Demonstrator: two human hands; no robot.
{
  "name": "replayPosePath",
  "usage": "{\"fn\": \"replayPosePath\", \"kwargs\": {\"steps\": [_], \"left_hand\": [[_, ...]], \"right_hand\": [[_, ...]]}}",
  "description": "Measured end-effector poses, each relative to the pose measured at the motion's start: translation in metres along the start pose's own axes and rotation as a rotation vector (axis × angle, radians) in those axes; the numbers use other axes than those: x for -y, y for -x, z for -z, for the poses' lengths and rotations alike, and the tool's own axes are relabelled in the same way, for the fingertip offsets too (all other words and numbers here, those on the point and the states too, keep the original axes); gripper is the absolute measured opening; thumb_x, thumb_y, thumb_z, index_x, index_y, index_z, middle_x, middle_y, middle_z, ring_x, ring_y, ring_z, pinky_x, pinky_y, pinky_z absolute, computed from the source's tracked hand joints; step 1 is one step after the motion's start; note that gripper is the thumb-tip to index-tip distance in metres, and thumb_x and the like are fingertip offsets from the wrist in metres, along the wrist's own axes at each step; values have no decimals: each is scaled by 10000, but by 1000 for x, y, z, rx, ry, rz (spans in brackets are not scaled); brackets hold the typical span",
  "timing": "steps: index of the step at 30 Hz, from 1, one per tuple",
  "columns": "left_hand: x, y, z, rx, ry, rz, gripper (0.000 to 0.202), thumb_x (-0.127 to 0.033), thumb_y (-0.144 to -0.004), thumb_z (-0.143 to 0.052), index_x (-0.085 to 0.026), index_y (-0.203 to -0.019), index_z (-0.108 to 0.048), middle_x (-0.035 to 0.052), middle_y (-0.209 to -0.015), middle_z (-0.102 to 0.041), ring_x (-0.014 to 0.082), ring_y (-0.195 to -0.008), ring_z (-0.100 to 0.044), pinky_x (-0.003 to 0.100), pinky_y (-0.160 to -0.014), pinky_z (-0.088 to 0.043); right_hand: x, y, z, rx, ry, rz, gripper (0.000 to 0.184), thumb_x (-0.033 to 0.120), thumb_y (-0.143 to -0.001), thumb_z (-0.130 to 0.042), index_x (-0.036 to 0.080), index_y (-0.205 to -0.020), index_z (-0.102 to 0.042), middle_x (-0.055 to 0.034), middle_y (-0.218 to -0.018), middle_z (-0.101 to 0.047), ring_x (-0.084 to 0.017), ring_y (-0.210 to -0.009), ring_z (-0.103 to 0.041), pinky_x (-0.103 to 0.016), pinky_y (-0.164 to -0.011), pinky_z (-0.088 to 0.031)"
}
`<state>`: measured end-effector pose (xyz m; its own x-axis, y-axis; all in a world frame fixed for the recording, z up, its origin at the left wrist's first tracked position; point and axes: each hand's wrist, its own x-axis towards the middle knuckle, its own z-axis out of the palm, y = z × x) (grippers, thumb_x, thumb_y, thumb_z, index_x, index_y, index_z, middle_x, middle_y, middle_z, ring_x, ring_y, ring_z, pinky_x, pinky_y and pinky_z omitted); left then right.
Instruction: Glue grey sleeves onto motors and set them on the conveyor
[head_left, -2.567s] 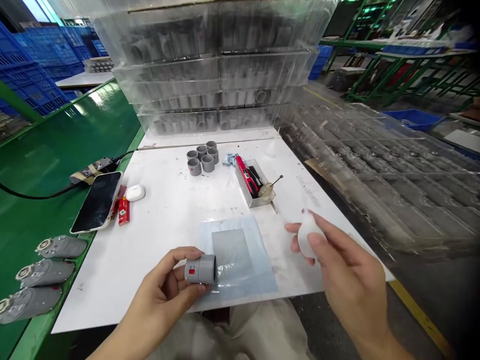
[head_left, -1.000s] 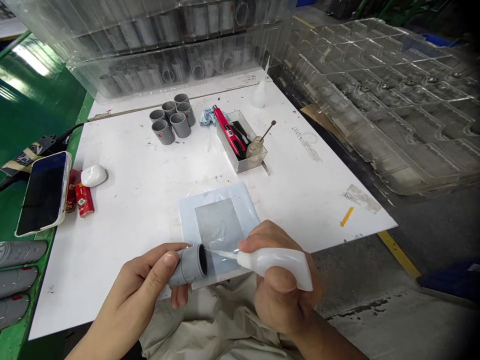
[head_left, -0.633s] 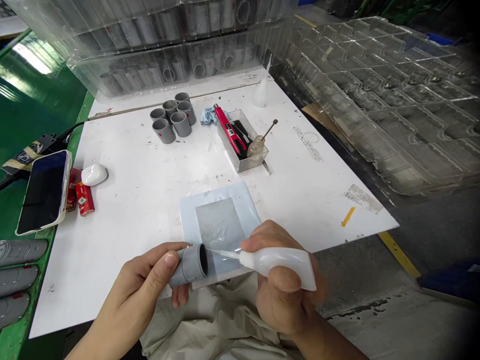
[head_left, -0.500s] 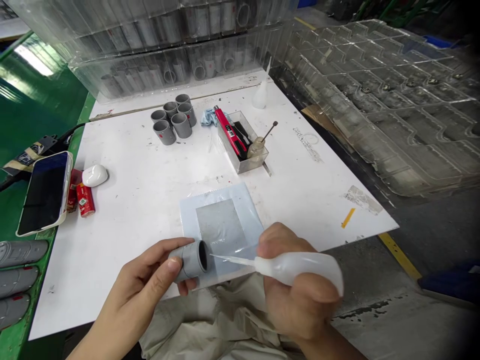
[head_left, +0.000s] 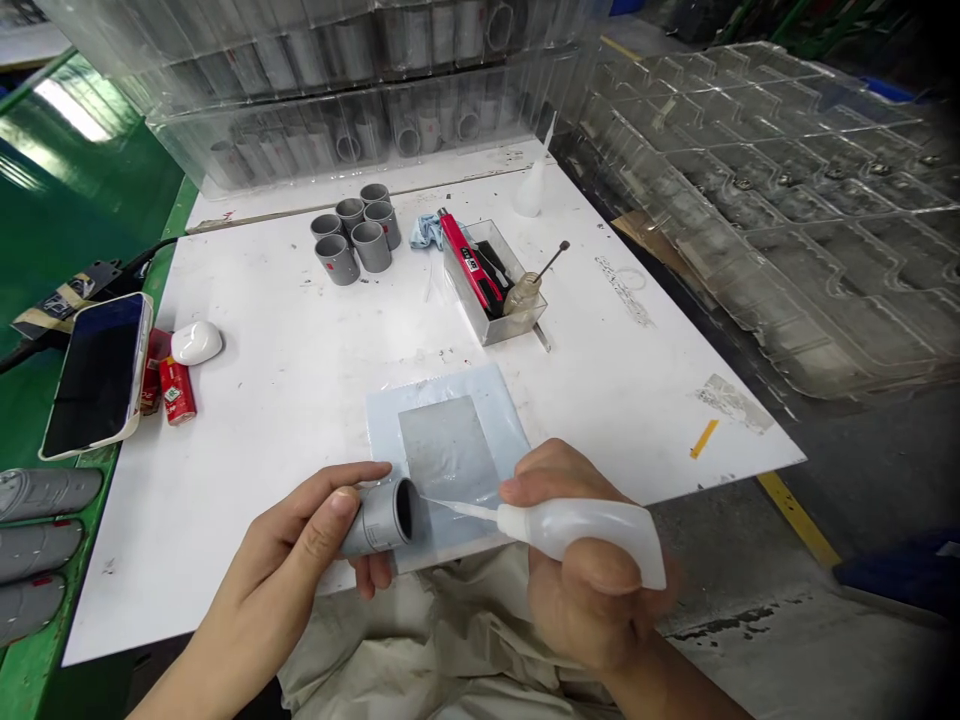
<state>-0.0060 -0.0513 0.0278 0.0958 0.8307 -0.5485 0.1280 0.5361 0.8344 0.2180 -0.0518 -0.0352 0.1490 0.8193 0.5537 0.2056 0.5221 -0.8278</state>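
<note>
My left hand [head_left: 292, 545] grips a grey PVC coupling [head_left: 381, 518] over the near edge of a plastic sheet [head_left: 390, 420], while my right hand [head_left: 577, 590] grips a white squeeze bottle [head_left: 581, 528], its nozzle [head_left: 457, 509] just beside the coupling's open end, perhaps touching.

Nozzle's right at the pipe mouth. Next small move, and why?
Probably a gentle squeeze of the plastic squeeze bottle in the right hand, with its thin nozzle kept on the inner rim of the grey PVC coupling. The tip appears to sit at that rim, and the left hand holds the open end turned toward it.
</note>
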Motion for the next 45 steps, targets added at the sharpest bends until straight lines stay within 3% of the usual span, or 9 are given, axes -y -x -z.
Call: {"fn": "replayPosePath", "kwargs": {"steps": [4, 13, 20, 39, 45], "left_hand": [[-1, 0, -3, -7, -52, -26, 522, -672, -1009, -605, -212, -1184, -779, 17, -662, -760, 196, -634, -651, 281, -680, -536], [-2, 0, -4, -20, -93, -37, 526, -671, -1009, -591, -212, -1156, -803, 23, -652, -754, 214, -627, -664, 298, -667, -548], [-3, 1, -4, -30, -101, -23, 524, -698, -986, -609, -238, -1137, -809, 13, -658, -753, 209, -633, -665, 288, -664, -554], [-2, 1, -7, -53, -73, -39, 480, -670, -997, -613, -255, -1122, -818, -7, -622, -741, 183, -600, -648, 272, -660, -530], [2, 3, -6, -115, -66, -62, 379, -629, -940, -740, -321, -1139, -838, -31, -694, -761, 154, -655, -675, 227, -708, -548]], "right_hand": [[1, -3, -5, -90, -157, -4, 356, 445, -1108, -516, 218, -1084, -789, -67, -793, -648, -246, -704, -589, -421, -557, -496], [1, -2, -4, -55, -149, -43, 375, 477, -1106, -531, 214, -1068, -795, -67, -789, -652, -238, -688, -592, -413, -566, -504], [2, -5, -7, -89, -141, 25, 316, 373, -1108, -540, 187, -1088, -795, -82, -852, -718, -230, -686, -620, -410, -556, -512], [12, -12, -4, -32, -163, -13, 358, 428, -1127, -513, 238, -1029, -800, -71, -690, -648, -232, -589, -534, -413, -483, -384], [14, -20, -11, -231, -290, -133, 349, 472, -1064, -621, 244, -877, -809, -14, -694, -694, -190, -543, -558, -370, -429, -387]]}}
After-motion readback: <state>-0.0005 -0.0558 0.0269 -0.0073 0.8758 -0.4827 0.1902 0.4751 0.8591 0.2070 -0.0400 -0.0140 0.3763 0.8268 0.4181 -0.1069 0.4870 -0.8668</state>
